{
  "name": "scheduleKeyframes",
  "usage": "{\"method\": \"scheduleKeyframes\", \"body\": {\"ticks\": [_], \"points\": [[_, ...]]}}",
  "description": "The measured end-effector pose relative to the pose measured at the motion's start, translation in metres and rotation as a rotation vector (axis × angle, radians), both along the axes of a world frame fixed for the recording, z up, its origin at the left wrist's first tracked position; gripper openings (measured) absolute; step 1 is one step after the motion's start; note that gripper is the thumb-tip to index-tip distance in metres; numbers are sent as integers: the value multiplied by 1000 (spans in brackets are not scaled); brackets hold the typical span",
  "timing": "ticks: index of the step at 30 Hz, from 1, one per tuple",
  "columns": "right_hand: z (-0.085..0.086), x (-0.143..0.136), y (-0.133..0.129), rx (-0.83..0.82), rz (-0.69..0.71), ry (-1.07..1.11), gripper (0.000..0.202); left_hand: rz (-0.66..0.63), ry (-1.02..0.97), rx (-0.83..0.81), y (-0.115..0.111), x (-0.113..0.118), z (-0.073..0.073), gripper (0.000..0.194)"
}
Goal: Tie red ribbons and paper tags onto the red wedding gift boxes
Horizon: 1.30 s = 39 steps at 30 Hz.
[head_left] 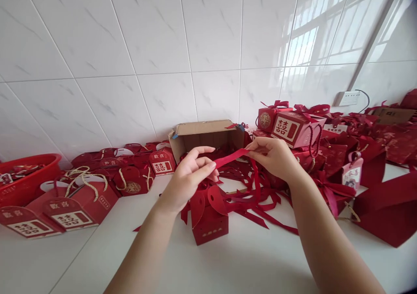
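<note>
We would do well to keep the flat red fabric ribbon (230, 157) untwisted and evenly taut, without tugging hard. Our left hand (192, 172) pinches it between thumb and fingers, our right hand (269, 153) pinches it farther along, and it spans between them. The small dark-red card box (210, 226) with rounded flaps rests on the white worktop (247, 265), below our left hand.

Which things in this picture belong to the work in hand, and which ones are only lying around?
Apparently in use:
red ribbon, stretched between left hand and right hand
small red box, below the hands

Apparently only lying around:
red basin, far left
rope-handled boxes, left
stacked boxes, right
</note>
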State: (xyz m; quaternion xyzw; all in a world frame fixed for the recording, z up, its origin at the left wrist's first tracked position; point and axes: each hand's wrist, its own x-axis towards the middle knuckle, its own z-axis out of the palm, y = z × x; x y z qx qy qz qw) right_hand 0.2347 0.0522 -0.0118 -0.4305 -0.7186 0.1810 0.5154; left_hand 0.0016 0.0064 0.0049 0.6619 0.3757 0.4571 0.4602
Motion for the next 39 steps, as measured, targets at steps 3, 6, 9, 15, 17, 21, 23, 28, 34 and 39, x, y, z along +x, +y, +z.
{"method": "scheduleKeyframes", "body": {"ticks": [3, 6, 9, 15, 17, 21, 23, 28, 34, 39], "points": [[1, 13, -1, -76, -35, -106, 10, 55, 109, 30, 0, -7, 4, 28], [3, 16, -6, -199, 111, -250, 32, 74, 341, 33, -2, -9, 2, 33], [3, 3, -10, -343, 347, -331, 77, 45, 594, 86, -7, -6, 1, 48], [-11, -36, 2, -555, 814, -186, 37, 18, 738, 141, -14, -3, 6, 64], [-16, -40, 7, -589, 769, -144, 34, 19, 762, 136, -13, -6, 6, 66], [-17, -37, 9, -605, 647, -216, 29, 39, 887, 90, -9, -19, 2, 63], [-15, -35, 8, -604, 592, -292, 24, 60, 949, 39, -8, -25, -1, 60], [-14, -35, 8, -591, 511, -410, 20, 46, 1026, 19, -6, -27, -5, 39], [-16, -32, 10, -589, 462, -448, 19, -22, 1171, -29, 2, -23, -11, 23], [-15, -27, 8, -604, 411, -444, 17, -41, 1208, -44, 10, -24, -16, 24]]}}
